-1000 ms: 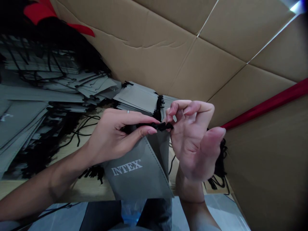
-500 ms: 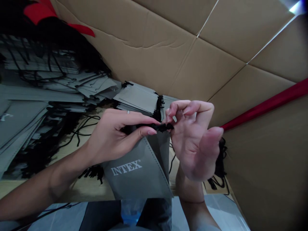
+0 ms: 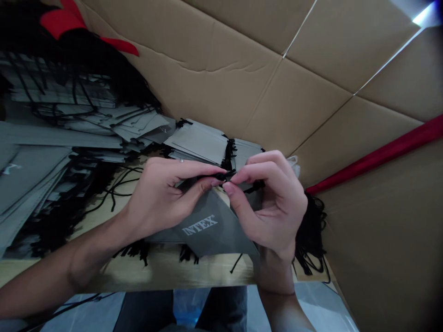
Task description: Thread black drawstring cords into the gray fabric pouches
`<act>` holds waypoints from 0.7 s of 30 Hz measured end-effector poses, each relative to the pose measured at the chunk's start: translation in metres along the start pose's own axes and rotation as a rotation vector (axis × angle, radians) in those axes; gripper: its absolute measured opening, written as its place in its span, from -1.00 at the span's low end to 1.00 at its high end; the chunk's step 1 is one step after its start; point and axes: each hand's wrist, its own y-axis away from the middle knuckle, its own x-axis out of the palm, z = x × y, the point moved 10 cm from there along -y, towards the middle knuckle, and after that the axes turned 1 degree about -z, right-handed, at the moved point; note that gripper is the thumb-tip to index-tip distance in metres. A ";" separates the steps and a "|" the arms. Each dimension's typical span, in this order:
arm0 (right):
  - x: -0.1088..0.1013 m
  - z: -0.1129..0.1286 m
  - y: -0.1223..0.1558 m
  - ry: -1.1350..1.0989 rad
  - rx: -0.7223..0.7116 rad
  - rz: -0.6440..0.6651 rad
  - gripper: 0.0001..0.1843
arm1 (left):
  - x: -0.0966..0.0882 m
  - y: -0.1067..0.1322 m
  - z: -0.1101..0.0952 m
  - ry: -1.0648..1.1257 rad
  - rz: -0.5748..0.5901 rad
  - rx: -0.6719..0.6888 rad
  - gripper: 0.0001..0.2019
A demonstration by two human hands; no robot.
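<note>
A flat grey pouch (image 3: 216, 240) printed INTEX hangs tilted below my hands, its lower part over the table. Along its top edge runs a black cord (image 3: 224, 175). My left hand (image 3: 166, 193) comes in from the left and pinches this cord between thumb and forefinger. Opposite it, the thumb and forefinger of my right hand (image 3: 277, 203) are pinched together at the cord, almost touching the left fingertips. The exact spot between the right fingertips is too small to make out. Part of the pouch is hidden behind my right hand.
Behind my hands lies a stack of grey pouches (image 3: 200, 138) with black cord ends. More grey pouches (image 3: 38, 180) are heaped at left, under black and red material (image 3: 64, 22). Black cords (image 3: 311, 235) lie at right. Cardboard walls (image 3: 207, 41) enclose the back and right; a dark red strip (image 3: 374, 154) crosses them.
My right hand has turned over from spread fingers, palm showing, to a pinch at the cord. The pouch's lower edge has swung up and to the right. My left hand keeps its pinch.
</note>
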 end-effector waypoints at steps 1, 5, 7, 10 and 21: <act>0.001 0.000 0.001 0.014 -0.001 -0.003 -0.84 | 0.000 0.001 -0.001 -0.019 -0.005 0.000 -0.83; 0.006 -0.005 0.004 0.070 0.047 0.005 -0.84 | 0.000 0.003 -0.006 -0.039 -0.017 0.023 -0.76; 0.006 -0.008 0.005 0.073 0.069 0.009 -0.84 | 0.001 0.004 -0.009 -0.041 -0.011 0.051 -0.75; 0.007 -0.009 0.006 0.053 0.063 0.016 -0.83 | 0.002 0.005 -0.012 -0.058 0.011 0.092 -0.74; 0.008 -0.011 0.004 0.100 0.075 0.055 -0.82 | -0.004 0.000 -0.012 -0.119 0.045 0.182 -0.80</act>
